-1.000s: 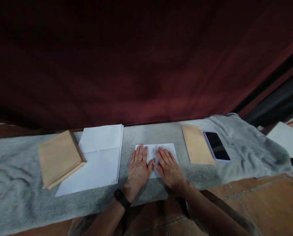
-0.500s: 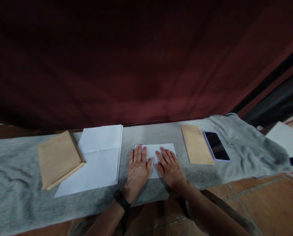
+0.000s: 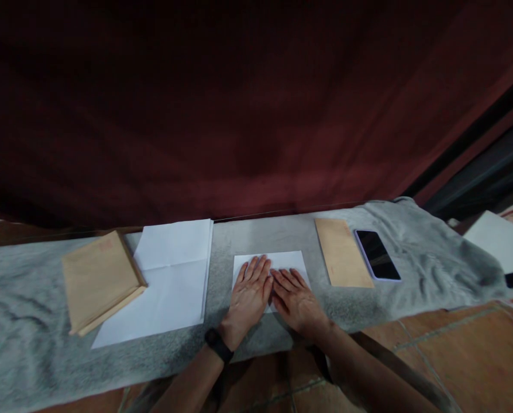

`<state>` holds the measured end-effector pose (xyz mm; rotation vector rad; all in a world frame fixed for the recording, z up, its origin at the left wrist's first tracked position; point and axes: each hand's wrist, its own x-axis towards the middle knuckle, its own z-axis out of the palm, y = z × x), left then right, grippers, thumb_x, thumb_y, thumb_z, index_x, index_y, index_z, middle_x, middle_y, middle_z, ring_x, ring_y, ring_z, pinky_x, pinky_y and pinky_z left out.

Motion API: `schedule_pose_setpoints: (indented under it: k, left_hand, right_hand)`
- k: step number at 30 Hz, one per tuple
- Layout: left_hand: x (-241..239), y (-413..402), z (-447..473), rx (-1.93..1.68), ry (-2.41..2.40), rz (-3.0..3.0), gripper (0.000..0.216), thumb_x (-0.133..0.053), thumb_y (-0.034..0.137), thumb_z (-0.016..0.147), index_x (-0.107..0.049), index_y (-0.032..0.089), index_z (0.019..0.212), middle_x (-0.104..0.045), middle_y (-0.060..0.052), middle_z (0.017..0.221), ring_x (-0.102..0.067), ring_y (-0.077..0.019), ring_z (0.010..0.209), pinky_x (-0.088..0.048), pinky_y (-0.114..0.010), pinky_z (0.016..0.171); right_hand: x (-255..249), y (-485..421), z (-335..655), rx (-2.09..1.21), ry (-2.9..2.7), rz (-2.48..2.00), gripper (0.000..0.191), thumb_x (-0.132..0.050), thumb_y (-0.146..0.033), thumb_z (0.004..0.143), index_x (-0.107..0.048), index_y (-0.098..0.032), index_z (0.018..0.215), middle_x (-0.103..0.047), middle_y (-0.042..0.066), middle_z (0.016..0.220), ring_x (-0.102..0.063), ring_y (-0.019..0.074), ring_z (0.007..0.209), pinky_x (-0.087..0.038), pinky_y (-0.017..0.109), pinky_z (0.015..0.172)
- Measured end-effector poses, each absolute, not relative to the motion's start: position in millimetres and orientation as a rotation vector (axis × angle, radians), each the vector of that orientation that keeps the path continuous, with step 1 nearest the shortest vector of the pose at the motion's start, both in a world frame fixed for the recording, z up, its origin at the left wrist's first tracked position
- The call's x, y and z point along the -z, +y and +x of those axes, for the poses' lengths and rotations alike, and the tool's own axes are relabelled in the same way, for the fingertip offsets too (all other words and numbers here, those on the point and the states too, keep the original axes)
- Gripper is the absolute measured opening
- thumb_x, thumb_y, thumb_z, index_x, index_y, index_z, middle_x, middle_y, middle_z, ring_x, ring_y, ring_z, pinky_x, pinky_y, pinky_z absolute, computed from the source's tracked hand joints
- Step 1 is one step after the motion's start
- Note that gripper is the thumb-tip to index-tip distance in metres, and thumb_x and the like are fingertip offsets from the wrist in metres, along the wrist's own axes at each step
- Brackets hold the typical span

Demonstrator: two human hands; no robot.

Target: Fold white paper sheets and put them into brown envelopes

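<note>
A folded sheet of white paper lies flat on the grey cloth in front of me. My left hand rests palm down on its left half, fingers stretched out and a dark band round the wrist. Beside it my right hand presses flat on the right half, its fingers outstretched. The two hands nearly meet at the paper's middle and cover much of it. Neither one grips anything.
Left of my hands is a stack of larger white sheets with a crease, partly under a pile of brown envelopes. To the right lie a single brown envelope and a phone. A dark red curtain hangs behind the grey cloth.
Both hands have slid inward across the white paper, from farther apart to nearly touching at its middle. They stay flat on it.
</note>
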<state>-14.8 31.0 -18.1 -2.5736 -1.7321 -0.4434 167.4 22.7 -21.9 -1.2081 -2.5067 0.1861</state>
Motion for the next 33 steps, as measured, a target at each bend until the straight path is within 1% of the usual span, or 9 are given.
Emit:
schedule_pose_setpoints:
  k: [6, 11, 14, 17, 21, 23, 25, 28, 33]
  left_hand:
    - [19, 32, -15, 0.452, -1.761, -2.555, 0.048, -0.031, 0.028, 0.106, -0.046, 0.017, 0.15, -0.045, -0.008, 0.159, -0.037, -0.0237, 0.15, -0.031, -0.047, 0.123]
    - [21, 31, -15, 0.458, -1.749, -2.54, 0.05, -0.031, 0.028, 0.105, -0.041, 0.02, 0.154, -0.043, -0.007, 0.16, -0.036, -0.0237, 0.15, -0.031, -0.048, 0.123]
    - [23, 31, -15, 0.441, -1.741, -2.527, 0.051, -0.034, 0.028, 0.105, -0.041, 0.021, 0.154, -0.042, -0.007, 0.161, -0.036, -0.0245, 0.15, -0.031, -0.049, 0.123]
    - [23, 31, -16, 0.411, -1.736, -2.534, 0.051, -0.036, 0.031, 0.105, -0.042, 0.019, 0.153, -0.041, -0.008, 0.161, -0.036, -0.0256, 0.15, -0.033, -0.049, 0.122]
    - [20, 30, -17, 0.421, -1.708, -2.569, 0.051, -0.039, 0.037, 0.105, -0.044, 0.017, 0.152, -0.042, -0.009, 0.161, -0.034, -0.027, 0.151, -0.031, -0.051, 0.123]
    - [18, 28, -16, 0.428, -1.696, -2.591, 0.05, -0.039, 0.036, 0.105, -0.045, 0.016, 0.15, -0.043, -0.01, 0.16, -0.033, -0.0271, 0.152, -0.03, -0.052, 0.124]
    - [15, 25, -14, 0.43, -1.673, -2.624, 0.049, -0.038, 0.034, 0.105, -0.046, 0.015, 0.149, -0.044, -0.01, 0.159, -0.033, -0.0262, 0.152, -0.029, -0.053, 0.125]
    - [15, 18, -10, 0.435, -1.634, -2.661, 0.05, -0.037, 0.033, 0.105, -0.043, 0.014, 0.151, -0.045, -0.012, 0.158, -0.034, -0.0245, 0.151, -0.031, -0.052, 0.125]
    - [20, 4, -6, 0.429, -1.578, -2.693, 0.057, -0.038, 0.039, 0.105, -0.037, 0.01, 0.154, -0.04, -0.014, 0.161, -0.032, -0.024, 0.152, -0.033, -0.048, 0.124]
  right_hand:
    - [1, 13, 170, -0.399, -2.549, -0.997, 0.039, -0.056, -0.024, 0.095, -0.065, -0.014, 0.131, -0.068, 0.01, 0.135, -0.059, 0.0204, 0.129, -0.039, 0.035, 0.12]
    - [-15, 8, 176, -0.525, -2.579, -0.885, 0.031, -0.056, -0.018, 0.094, -0.07, -0.021, 0.122, -0.072, 0.005, 0.128, -0.063, 0.0163, 0.124, -0.043, 0.03, 0.115]
    - [-20, 9, 180, -0.608, -2.596, -0.834, 0.023, -0.056, -0.018, 0.096, -0.076, -0.026, 0.104, -0.077, 0.0, 0.116, -0.068, 0.0133, 0.112, -0.048, 0.026, 0.106]
    - [-21, 12, 182, -0.722, -2.565, -0.858, 0.029, -0.051, -0.022, 0.1, -0.077, -0.026, 0.088, -0.079, -0.002, 0.098, -0.072, 0.0129, 0.095, -0.053, 0.024, 0.093]
    - [-19, 24, 183, -0.851, -2.352, -1.045, 0.042, -0.039, -0.034, 0.107, -0.076, -0.023, 0.088, -0.077, 0.001, 0.085, -0.072, 0.015, 0.083, -0.056, 0.025, 0.081]
    - [-14, 32, 183, -0.802, -2.209, -1.168, 0.045, -0.035, -0.038, 0.108, -0.076, -0.022, 0.1, -0.078, 0.003, 0.096, -0.072, 0.0161, 0.092, -0.057, 0.028, 0.086]
    - [-6, 40, 184, -0.662, -2.17, -1.245, 0.044, -0.034, -0.038, 0.108, -0.073, -0.022, 0.119, -0.074, 0.006, 0.121, -0.068, 0.0183, 0.114, -0.053, 0.034, 0.101]
    - [13, 46, 185, -0.389, -2.314, -1.311, 0.046, -0.034, -0.036, 0.107, -0.058, -0.021, 0.143, -0.055, 0.009, 0.151, -0.048, 0.0222, 0.141, -0.039, 0.046, 0.118]
    - [43, 46, 185, -0.059, -2.426, -1.421, 0.053, -0.038, -0.039, 0.107, -0.042, -0.017, 0.155, -0.036, 0.011, 0.163, -0.032, 0.0242, 0.152, -0.03, 0.047, 0.123]
